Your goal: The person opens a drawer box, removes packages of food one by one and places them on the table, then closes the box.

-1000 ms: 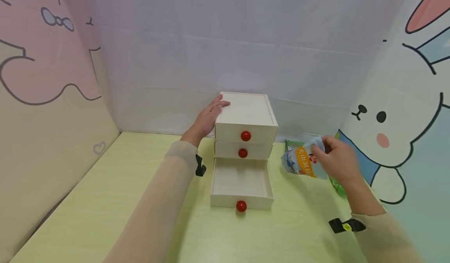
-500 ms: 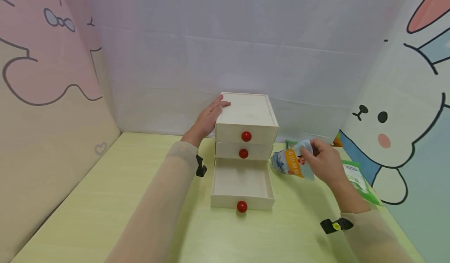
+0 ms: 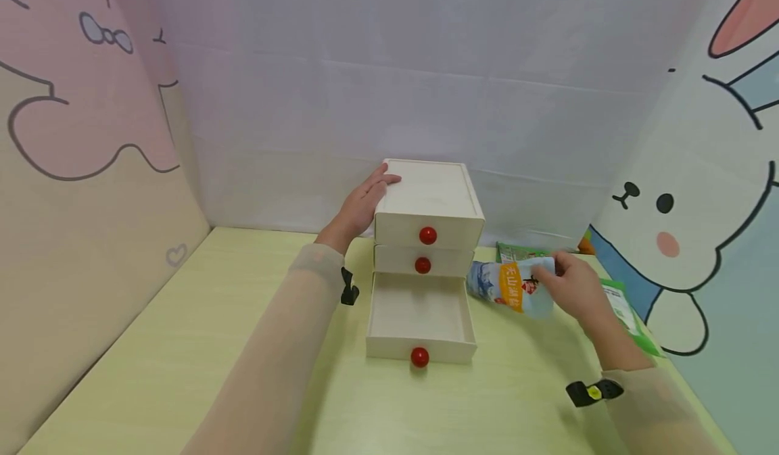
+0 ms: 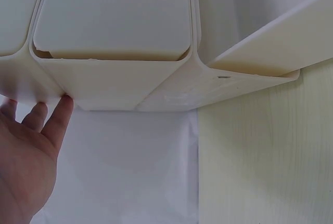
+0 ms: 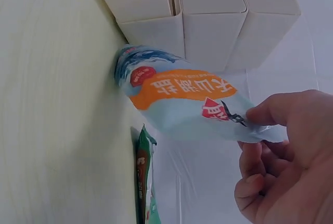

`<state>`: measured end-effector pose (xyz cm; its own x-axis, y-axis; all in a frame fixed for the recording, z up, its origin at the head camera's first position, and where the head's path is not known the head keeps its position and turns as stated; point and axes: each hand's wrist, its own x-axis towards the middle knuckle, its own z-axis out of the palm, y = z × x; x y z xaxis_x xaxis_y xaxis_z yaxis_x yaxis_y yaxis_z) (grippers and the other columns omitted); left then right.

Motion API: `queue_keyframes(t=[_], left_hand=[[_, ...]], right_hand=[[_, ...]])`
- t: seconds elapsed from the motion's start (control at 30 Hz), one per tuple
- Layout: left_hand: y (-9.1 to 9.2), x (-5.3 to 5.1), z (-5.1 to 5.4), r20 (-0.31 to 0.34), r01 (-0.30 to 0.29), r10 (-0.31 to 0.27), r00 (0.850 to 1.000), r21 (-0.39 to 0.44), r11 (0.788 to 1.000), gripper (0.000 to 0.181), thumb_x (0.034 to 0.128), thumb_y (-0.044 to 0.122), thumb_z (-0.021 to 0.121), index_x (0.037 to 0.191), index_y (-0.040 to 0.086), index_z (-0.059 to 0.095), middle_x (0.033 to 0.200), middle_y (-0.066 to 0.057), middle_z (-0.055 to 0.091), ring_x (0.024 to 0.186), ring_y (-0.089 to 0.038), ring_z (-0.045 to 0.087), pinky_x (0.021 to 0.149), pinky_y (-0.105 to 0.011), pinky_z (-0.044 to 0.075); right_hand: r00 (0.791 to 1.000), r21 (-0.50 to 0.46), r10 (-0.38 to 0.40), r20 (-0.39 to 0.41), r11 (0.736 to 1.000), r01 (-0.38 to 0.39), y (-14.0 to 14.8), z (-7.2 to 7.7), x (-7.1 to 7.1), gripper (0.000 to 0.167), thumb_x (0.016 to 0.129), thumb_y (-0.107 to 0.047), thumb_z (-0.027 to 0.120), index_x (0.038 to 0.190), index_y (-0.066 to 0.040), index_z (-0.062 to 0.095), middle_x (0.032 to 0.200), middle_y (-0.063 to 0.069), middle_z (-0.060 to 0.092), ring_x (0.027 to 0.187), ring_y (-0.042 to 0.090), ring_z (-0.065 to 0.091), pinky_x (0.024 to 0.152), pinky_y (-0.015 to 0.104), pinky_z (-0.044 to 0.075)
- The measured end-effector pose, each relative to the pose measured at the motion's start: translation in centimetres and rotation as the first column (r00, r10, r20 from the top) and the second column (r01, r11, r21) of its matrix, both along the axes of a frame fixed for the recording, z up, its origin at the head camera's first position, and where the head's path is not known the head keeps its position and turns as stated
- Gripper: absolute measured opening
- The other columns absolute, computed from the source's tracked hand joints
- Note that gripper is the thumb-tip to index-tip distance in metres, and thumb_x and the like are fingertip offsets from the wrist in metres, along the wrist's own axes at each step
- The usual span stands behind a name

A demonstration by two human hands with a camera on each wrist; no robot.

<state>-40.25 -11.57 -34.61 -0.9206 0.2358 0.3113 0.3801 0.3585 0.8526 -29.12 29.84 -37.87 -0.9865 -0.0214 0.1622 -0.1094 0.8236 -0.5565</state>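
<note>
A white cabinet (image 3: 429, 188) of three drawers with red knobs stands on the table, its bottom drawer (image 3: 420, 306) pulled out, nothing visible inside. My left hand (image 3: 358, 206) rests against its upper left edge, fingers extended over the top; in the left wrist view the fingertips (image 4: 65, 101) touch the side wall. My right hand (image 3: 578, 289) pinches one end of a light blue bag of salt (image 3: 508, 284) with an orange label, right of the cabinet. In the right wrist view the bag of salt (image 5: 177, 91) slants, its far end close to the cabinet's lower side; contact is unclear.
A green packet (image 3: 514, 251) lies behind the bag of salt, near the back wall. Another green and white packet (image 3: 627, 313) lies at the table's right edge, partly behind my right forearm. Printed cloth walls enclose the left, back and right sides.
My right hand has carried the bag of salt left toward the cabinet, then drifted slightly back right, leaving the bag flatter. The right green packet shows more. My left hand stays put.
</note>
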Motion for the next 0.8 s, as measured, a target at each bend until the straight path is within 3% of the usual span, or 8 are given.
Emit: queue_keyframes(t=[0.13, 0.27, 0.33, 0.43, 0.57, 0.8], left_hand=[[0.0, 0.0, -0.1, 0.003, -0.002, 0.002, 1.000, 0.001, 1.000, 0.054, 0.1178, 0.043, 0.029, 0.159, 0.026, 0.059, 0.184, 0.017, 0.018, 0.173, -0.021, 0.013, 0.138, -0.063, 0.015], [0.0, 0.0, -0.1, 0.007, -0.005, 0.005, 1.000, 0.003, 1.000, 0.054, 0.1179, 0.043, 0.029, 0.159, 0.026, 0.059, 0.184, 0.018, 0.018, 0.173, -0.021, 0.013, 0.138, -0.063, 0.015], [0.0, 0.0, -0.1, 0.007, -0.006, 0.006, 1.000, 0.005, 1.000, 0.054, 0.1179, 0.043, 0.029, 0.159, 0.026, 0.059, 0.184, 0.018, 0.018, 0.173, -0.021, 0.013, 0.138, -0.063, 0.015], [0.1, 0.0, -0.1, 0.008, -0.005, 0.005, 1.000, 0.003, 1.000, 0.054, 0.1179, 0.043, 0.029, 0.159, 0.026, 0.059, 0.184, 0.017, 0.018, 0.173, -0.021, 0.013, 0.138, -0.063, 0.015], [0.1, 0.0, 0.0, 0.004, -0.002, 0.002, 1.000, -0.001, 1.000, 0.054, 0.1180, 0.043, 0.029, 0.159, 0.026, 0.059, 0.185, 0.016, 0.017, 0.173, -0.021, 0.013, 0.138, -0.063, 0.015], [0.1, -0.2, 0.0, 0.006, -0.004, 0.004, 1.000, 0.000, 1.000, 0.054, 0.1179, 0.045, 0.029, 0.159, 0.027, 0.059, 0.184, 0.017, 0.018, 0.173, -0.021, 0.013, 0.138, -0.064, 0.014]], right_hand=[[0.997, 0.032, -0.014, 0.080, 0.999, 0.012, 0.7, -0.1, -0.1, 0.044, 0.110, -0.032, 0.059, 0.136, 0.003, 0.062, 0.109, 0.020, 0.073, 0.086, 0.026, 0.064, 0.068, 0.034, 0.050], [0.983, 0.117, -0.027, 0.181, 0.993, 0.006, 1.7, -0.2, -0.3, 0.047, 0.109, -0.031, 0.059, 0.138, 0.005, 0.060, 0.115, 0.025, 0.073, 0.087, 0.027, 0.066, 0.069, 0.037, 0.051], [0.974, 0.158, -0.028, 0.224, 0.987, -0.008, 2.1, -0.3, -0.5, 0.051, 0.108, -0.031, 0.059, 0.141, 0.008, 0.058, 0.124, 0.031, 0.071, 0.092, 0.032, 0.067, 0.075, 0.043, 0.054], [0.960, 0.215, -0.030, 0.279, 0.976, -0.032, 2.7, -0.7, -0.8, 0.062, 0.108, -0.032, 0.061, 0.149, 0.013, 0.053, 0.143, 0.040, 0.061, 0.113, 0.047, 0.066, 0.093, 0.059, 0.057], [0.952, 0.252, -0.030, 0.305, 0.966, -0.050, 3.1, -1.3, -1.0, 0.068, 0.106, -0.033, 0.063, 0.152, 0.015, 0.050, 0.153, 0.043, 0.051, 0.135, 0.062, 0.053, 0.110, 0.072, 0.049], [0.965, 0.288, -0.018, 0.262, 0.956, -0.060, 3.2, -1.4, -0.9, 0.062, 0.105, -0.030, 0.064, 0.147, 0.016, 0.055, 0.145, 0.042, 0.059, 0.130, 0.061, 0.058, 0.106, 0.072, 0.051]])
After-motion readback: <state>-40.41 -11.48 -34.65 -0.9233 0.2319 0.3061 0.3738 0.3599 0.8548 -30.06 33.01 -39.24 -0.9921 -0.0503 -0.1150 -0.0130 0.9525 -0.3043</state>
